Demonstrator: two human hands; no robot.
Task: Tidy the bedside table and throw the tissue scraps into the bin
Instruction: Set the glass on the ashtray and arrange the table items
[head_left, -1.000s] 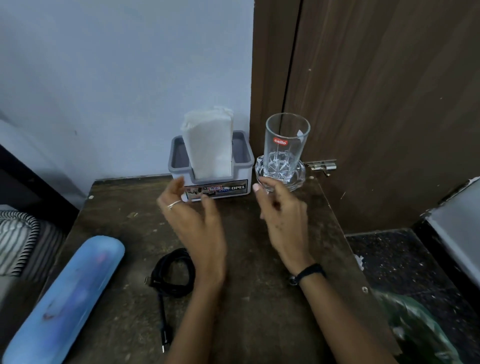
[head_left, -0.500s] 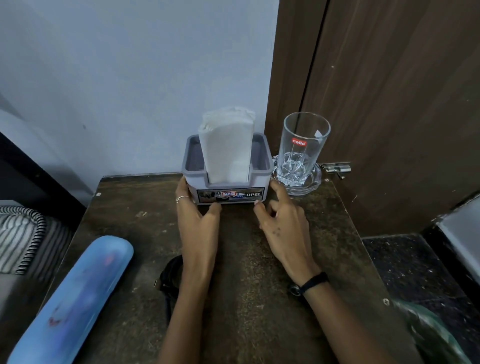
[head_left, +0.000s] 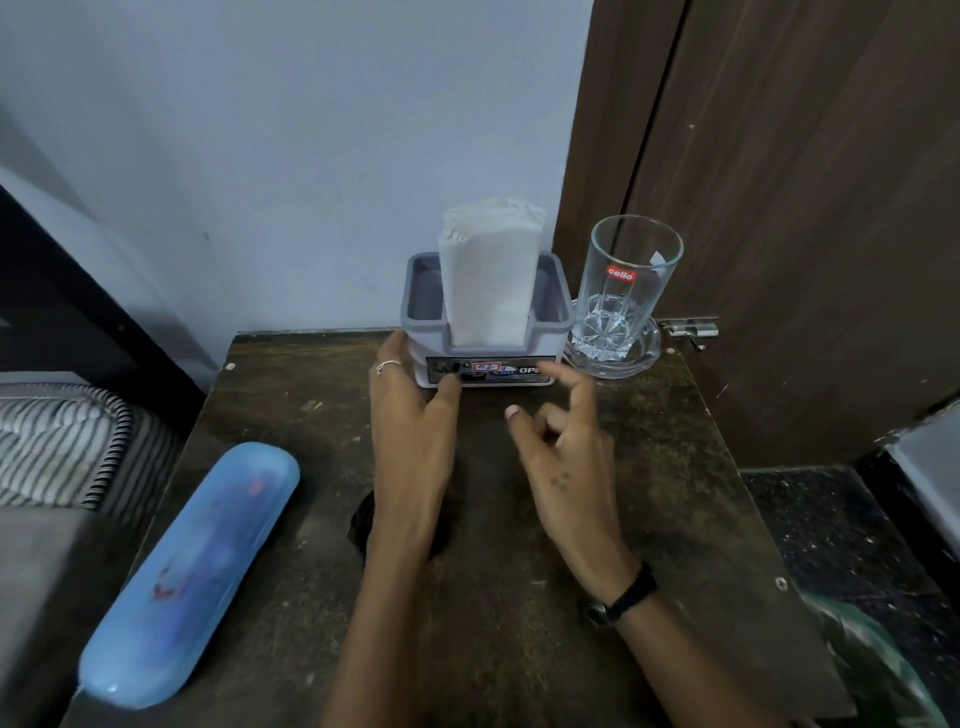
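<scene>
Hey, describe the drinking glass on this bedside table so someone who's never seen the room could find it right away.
Start at the brown wooden door behind the dark bedside table; the table's far right corner sits against it. There, right of the grey tissue holder, stands the drinking glass, upright in a clear glass dish. It is the only tall transparent thing, with a red "cello" label.

Right hand (head_left: 563, 462) now off the tissue holder (head_left: 488, 332), fingers curled.
</scene>
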